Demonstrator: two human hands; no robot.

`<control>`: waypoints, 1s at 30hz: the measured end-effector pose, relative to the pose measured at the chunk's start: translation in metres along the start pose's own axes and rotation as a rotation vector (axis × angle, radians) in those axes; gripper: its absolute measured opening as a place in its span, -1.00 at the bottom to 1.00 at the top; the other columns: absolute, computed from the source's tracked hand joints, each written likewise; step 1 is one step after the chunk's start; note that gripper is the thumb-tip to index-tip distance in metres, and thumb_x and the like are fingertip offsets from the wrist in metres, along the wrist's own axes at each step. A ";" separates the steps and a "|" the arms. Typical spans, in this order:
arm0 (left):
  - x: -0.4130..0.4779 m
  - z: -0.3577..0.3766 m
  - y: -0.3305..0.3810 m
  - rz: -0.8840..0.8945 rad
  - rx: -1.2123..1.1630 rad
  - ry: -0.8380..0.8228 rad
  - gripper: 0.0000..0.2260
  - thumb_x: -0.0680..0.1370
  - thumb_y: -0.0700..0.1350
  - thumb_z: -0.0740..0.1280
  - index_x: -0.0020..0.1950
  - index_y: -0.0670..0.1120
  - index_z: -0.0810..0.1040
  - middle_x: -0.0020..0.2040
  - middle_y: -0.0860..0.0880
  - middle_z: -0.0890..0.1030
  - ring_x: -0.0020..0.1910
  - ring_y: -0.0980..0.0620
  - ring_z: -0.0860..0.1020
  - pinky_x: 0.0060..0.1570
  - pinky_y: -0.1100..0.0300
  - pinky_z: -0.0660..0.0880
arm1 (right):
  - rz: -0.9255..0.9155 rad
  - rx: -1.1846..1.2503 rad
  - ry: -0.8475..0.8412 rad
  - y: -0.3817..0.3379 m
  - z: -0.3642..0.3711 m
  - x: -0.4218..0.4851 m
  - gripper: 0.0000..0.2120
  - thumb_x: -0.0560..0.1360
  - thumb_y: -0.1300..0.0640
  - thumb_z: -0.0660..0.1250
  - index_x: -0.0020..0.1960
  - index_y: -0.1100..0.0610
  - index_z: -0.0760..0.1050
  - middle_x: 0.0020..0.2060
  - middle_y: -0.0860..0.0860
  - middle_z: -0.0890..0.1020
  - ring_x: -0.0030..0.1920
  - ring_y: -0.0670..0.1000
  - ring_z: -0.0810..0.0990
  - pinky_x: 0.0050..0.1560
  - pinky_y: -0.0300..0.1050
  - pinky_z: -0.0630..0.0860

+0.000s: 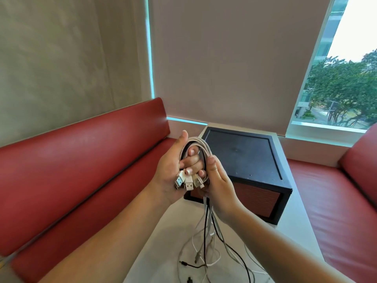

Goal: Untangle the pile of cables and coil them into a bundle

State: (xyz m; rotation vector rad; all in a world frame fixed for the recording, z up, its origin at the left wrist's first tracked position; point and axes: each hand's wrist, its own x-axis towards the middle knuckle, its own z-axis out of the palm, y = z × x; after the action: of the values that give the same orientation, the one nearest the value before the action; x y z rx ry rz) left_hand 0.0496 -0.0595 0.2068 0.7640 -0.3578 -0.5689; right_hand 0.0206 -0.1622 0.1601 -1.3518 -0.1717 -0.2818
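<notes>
My left hand (170,170) is raised above the white table (155,260) and grips a loop of white and black cables (201,146) wound over its fingers. Several USB plugs (188,182) stick out at the bottom of that hand. My right hand (220,184) is closed around the same cables just to the right of the loop. Below it the loose cable tails (210,227) hang down to the table, where their ends lie spread in loose curves.
A black box with reddish side panels (244,160) stands on the table right behind my hands. Red upholstered benches (81,160) run along the left and the right. Blinds and a window fill the back.
</notes>
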 end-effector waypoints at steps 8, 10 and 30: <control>-0.001 -0.014 0.006 -0.017 0.211 0.061 -0.58 0.53 0.18 0.19 -0.41 -0.06 0.30 -0.62 0.06 0.15 -0.65 0.13 0.20 -0.44 0.22 0.40 | 0.010 -0.314 -0.161 -0.025 -0.025 0.014 -0.60 0.53 -0.18 0.07 -0.06 0.17 0.35 -0.41 -0.02 0.40 -0.50 -0.13 0.31 -0.50 -0.27 0.25; -0.001 -0.019 0.006 -0.035 0.262 0.068 -0.57 0.56 0.17 0.18 -0.41 -0.06 0.31 -0.62 0.06 0.15 -0.65 0.12 0.20 -0.44 0.21 0.40 | -0.014 -0.394 -0.205 -0.034 -0.029 0.019 -0.60 0.52 -0.20 0.09 -0.12 0.17 0.33 -0.41 0.01 0.40 -0.49 -0.07 0.33 -0.50 -0.23 0.28; -0.011 -0.031 0.006 -0.304 0.342 -0.073 -0.62 0.53 0.18 0.19 -0.31 -0.09 0.39 -0.61 0.09 0.20 -0.61 0.15 0.26 -0.36 0.23 0.45 | -0.237 -0.962 -0.332 -0.076 -0.046 0.037 -0.87 0.54 0.00 0.31 -0.15 0.01 0.54 -0.41 -0.10 0.40 -0.39 -0.15 0.31 -0.34 -0.32 0.25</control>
State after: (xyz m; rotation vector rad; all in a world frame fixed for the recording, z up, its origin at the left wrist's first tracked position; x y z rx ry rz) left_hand 0.0585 -0.0324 0.1894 1.1397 -0.4152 -0.8356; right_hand 0.0312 -0.2258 0.2320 -2.3390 -0.5207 -0.3545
